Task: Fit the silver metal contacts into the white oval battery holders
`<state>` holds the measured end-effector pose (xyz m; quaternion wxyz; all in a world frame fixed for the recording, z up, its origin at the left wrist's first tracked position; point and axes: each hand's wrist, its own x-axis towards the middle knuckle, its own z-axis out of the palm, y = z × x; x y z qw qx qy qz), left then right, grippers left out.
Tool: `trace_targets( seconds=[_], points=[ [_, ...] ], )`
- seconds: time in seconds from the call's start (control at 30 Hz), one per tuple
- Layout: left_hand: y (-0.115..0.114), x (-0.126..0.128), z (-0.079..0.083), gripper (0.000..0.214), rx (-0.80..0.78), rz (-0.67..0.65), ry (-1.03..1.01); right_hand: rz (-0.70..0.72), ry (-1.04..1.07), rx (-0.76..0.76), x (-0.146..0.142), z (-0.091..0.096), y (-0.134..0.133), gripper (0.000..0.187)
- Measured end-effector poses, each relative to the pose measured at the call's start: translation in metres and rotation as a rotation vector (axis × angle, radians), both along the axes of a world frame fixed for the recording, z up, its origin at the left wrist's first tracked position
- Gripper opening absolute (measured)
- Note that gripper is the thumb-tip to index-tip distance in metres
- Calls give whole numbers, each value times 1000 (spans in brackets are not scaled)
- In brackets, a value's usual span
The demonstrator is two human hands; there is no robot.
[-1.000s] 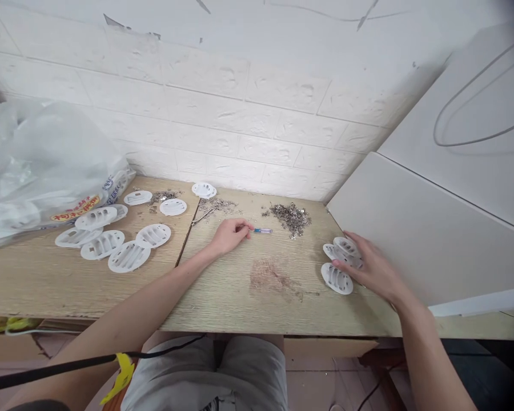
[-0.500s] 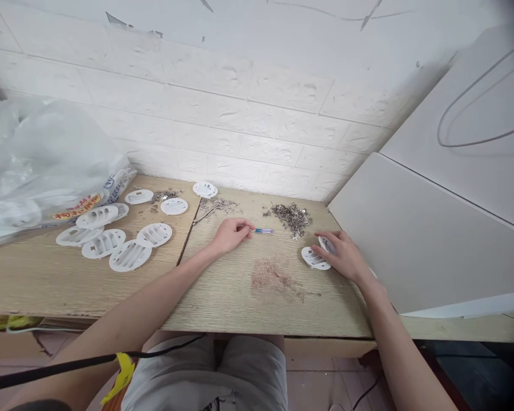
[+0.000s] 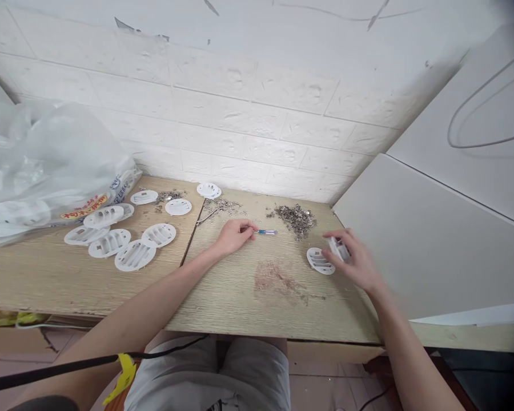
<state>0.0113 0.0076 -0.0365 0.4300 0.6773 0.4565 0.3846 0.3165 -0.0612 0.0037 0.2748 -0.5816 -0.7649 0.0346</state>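
My left hand (image 3: pixel 236 236) rests on the table, fingers closed around the end of a small screwdriver (image 3: pixel 268 232) with a clear blue-purple handle that points right. On the right, my right hand (image 3: pixel 354 260) grips a round white slotted plastic cover (image 3: pixel 339 249) by its edges, tilted up between thumb and fingers. A second white slotted cover (image 3: pixel 320 261) lies flat on the table just left of that hand. Behind both hands sits a dark pile of small metal pieces (image 3: pixel 297 220).
Several white covers (image 3: pixel 135 255) lie on the left tabletop, beside a large plastic bag (image 3: pixel 60 154). More small metal bits (image 3: pixel 225 206) and tweezers (image 3: pixel 207 216) lie near the wall. A grey-white panel (image 3: pixel 437 240) slants along the right side. A black cable (image 3: pixel 89 362) crosses below.
My right hand has lifted one white cover off the table and tilted it up. The left hand keeps hold of the screwdriver in the same place. The view has shifted slightly.
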Motion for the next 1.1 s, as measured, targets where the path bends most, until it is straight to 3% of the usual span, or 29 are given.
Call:
trace_targets(
  seconds=[0.13, 0.27, 0.37, 0.43, 0.53, 0.63, 0.7, 0.93, 1.1],
  points=[
    [0, 0, 0, 25, -18, 7, 1, 154, -189, -121, -13, 1, -2, 42],
    [1, 0, -1, 25, -2, 2, 14, 183, -244, -172, -20, -2, -4, 55],
    [1, -1, -1, 25, 5, 3, 21, 188, -238, -192, -21, 2, -8, 49],
    [0, -1, 0, 26, 0, 5, 18, 145, -214, -153, -15, 9, -8, 44],
    [0, -1, 0, 25, 4, 1, 15, -78, -157, -23, 3, 15, 1, 48],
    [0, -1, -1, 25, 19, 9, 21, -312, -220, -49, 23, 11, 16, 59],
    [1, 0, -2, 26, 26, 12, 27, -396, -283, -86, 32, 5, 24, 63],
    [3, 0, -4, 26, 39, 9, 33, -373, -257, -330, 33, 2, 26, 74],
    [4, 0, -7, 26, 35, 4, 26, -391, -250, -304, 34, 0, 24, 63]
  ],
)
